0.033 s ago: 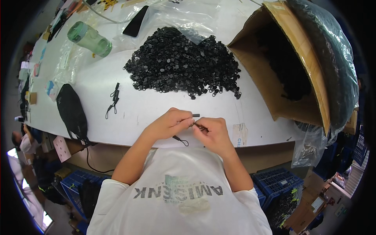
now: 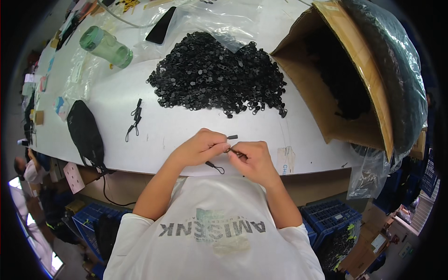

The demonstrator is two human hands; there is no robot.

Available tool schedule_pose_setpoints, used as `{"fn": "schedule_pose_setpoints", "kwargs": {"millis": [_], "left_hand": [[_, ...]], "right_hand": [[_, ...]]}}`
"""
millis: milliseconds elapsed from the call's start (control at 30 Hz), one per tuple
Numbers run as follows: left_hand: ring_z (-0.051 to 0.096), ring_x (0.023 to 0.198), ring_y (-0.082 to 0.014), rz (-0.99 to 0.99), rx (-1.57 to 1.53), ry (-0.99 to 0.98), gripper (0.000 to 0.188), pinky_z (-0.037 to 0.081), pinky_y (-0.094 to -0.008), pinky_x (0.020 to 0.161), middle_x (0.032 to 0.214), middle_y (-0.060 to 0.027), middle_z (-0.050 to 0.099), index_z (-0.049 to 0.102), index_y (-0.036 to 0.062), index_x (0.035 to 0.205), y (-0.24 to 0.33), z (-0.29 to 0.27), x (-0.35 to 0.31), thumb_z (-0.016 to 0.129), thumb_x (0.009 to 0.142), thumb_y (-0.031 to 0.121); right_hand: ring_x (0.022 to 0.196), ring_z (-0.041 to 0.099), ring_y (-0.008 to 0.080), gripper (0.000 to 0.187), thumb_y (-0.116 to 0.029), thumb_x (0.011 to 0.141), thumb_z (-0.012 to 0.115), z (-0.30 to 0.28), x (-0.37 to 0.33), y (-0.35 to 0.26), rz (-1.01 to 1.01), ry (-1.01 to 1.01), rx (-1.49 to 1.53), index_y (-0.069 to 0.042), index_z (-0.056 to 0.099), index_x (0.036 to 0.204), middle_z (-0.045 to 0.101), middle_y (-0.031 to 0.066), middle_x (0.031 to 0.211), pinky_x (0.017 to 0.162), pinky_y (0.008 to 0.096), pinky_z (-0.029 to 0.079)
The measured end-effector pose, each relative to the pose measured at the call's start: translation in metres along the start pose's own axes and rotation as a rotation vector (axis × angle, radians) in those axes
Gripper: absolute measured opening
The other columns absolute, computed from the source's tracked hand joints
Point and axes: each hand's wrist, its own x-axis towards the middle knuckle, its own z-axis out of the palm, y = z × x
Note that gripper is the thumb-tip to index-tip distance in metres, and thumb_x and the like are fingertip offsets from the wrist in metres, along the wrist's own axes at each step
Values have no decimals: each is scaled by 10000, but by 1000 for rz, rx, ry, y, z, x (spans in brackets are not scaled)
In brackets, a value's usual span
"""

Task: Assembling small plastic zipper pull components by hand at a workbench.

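Close together over the near edge of the table, both my hands are closed in pinches. My left hand grips a black cord zipper pull, whose dark end sticks out past the fingertips. Thin dark cord or small pieces show at the fingers of my right hand; their exact kind is partly hidden. Just below my left hand lies a loose looped cord pull. Several more cord pulls lie in a short row to the left. Beyond my hands spreads a heap of small black ring-ended pieces, resembling zipper pulls.
A tipped cardboard box with black contents stands at the right, beside clear plastic. On the left are a black pouch-like object with a cord and a green bottle. A dark phone lies behind the heap.
My right hand has shifted very slightly left and down, showing a bit more of the dark piece between the hands. The rest looks the same.
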Motion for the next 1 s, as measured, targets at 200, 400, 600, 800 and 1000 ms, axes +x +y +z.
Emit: {"fn": "schedule_pose_setpoints", "kwargs": {"millis": [200, 400, 600, 800, 1000], "left_hand": [[492, 611, -272, 231, 219, -28, 218, 399, -366, 568, 587, -112, 472, 518, -10, 677, -4, -16, 6, 625, 840, 87], [515, 574, -249, -68, 504, 104, 148, 422, -369, 550, 636, -78, 524, 595, 39, 801, -5, -34, 14, 692, 793, 150], [608, 618, -257, 36, 778, 165, 239, 479, -362, 551, 746, -84, 607, 620, 86, 1002, -35, -2, 31, 684, 774, 121], [621, 643, -271, 3, 792, 167, 156, 475, -381, 551, 743, -75, 624, 578, 89, 914, -31, 5, 37, 659, 782, 109], [618, 619, -285, -85, 893, 117, 141, 474, -390, 547, 684, -92, 618, 560, 62, 860, -27, 3, 39, 650, 772, 124]], "right_hand": [[449, 470, 128, 121, -83, 788, 648, -12, -7, 6, 72, -122, 95, 14, 616, 723, 503, 83, 530, 439, 275, 361], [404, 291, 85, 313, -296, 905, 451, -105, -9, 36, 114, 746, 1378, -31, 544, 767, 420, 19, 526, 388, 254, 257], [411, 264, 56, 123, -76, 768, 413, -83, -10, 37, 178, 608, 1064, 5, 505, 752, 363, -10, 525, 392, 224, 250], [430, 282, 24, 108, -11, 819, 422, -22, -20, 31, 471, 331, 832, 7, 515, 769, 393, -33, 550, 397, 199, 253], [445, 293, 11, 104, -57, 880, 495, -11, -12, 25, 484, 327, 806, -1, 543, 808, 404, -51, 566, 405, 203, 238]]}}
